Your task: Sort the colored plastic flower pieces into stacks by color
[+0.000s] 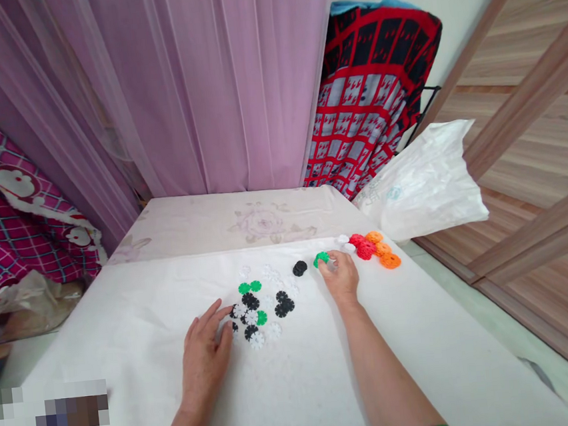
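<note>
Small plastic snowflake discs in black, white and green (253,313) lie scattered on the white cloth of a table (125,335). My left hand (205,358) rests flat beside this pile, fingers stretched toward the nearest black and white discs. My right hand (340,278) reaches further out, fingers pinched on a green disc (321,258). A single black disc (299,268) lies just left of it. To the right sits a separate cluster of red, orange and white discs (372,248).
A white plastic bag (422,186) lies at the table's far right corner. Purple curtains (191,81) hang behind. A red patterned cloth (368,98) leans at the back right, pink bedding (13,219) at the left. Wooden flooring runs along the right.
</note>
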Tool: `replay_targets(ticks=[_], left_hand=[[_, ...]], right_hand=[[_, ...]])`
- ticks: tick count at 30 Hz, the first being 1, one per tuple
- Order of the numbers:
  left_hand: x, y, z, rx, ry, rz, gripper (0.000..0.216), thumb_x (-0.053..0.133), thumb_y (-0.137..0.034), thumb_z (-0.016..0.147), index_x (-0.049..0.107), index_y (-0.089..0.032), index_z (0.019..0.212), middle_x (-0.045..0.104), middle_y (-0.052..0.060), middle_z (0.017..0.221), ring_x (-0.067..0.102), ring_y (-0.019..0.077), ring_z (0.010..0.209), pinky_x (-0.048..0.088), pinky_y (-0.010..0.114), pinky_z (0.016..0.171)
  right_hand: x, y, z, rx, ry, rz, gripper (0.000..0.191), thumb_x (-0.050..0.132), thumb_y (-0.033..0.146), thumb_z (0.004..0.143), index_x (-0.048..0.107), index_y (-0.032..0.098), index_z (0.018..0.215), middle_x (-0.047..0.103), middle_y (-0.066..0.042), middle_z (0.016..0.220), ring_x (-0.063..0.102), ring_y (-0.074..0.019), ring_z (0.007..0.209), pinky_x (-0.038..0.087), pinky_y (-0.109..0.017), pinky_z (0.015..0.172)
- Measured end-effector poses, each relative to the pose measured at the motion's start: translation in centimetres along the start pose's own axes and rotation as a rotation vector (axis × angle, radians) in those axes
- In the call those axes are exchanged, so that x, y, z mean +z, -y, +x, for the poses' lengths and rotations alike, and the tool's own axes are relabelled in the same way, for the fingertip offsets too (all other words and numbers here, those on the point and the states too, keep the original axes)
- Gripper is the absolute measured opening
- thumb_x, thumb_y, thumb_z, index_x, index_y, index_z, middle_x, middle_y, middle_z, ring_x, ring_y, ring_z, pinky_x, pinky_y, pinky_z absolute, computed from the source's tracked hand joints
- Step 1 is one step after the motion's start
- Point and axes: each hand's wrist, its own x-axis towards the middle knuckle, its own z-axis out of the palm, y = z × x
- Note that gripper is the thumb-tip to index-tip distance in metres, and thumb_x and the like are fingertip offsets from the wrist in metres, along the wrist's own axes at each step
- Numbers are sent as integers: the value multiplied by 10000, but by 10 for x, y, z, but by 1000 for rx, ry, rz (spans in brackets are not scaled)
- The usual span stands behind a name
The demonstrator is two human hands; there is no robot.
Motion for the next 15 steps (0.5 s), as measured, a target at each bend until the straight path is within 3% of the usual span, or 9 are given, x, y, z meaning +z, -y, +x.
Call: replay_targets(ticks=[9,15], left_hand=[[0,1,1,6,2,-2,333,456,-412,889,684,-311,1110,642,31,1313,604,246,1191,366,524,1114],[-1,0,1,3,2,-4,333,452,-415,886,687,-311,1098,640,32,1316,610,251,1181,371,536,1108]], right_hand=[[4,5,-2,-51,55,-172,450,577,460,788,617,175,1133,669,-97,1000,570,-238,897,408,-354,798],[6,8,-1,-60,86,-286,389,567,438,817,669,196,1103,688,-89,927,574,-244,866,383,-335,749]])
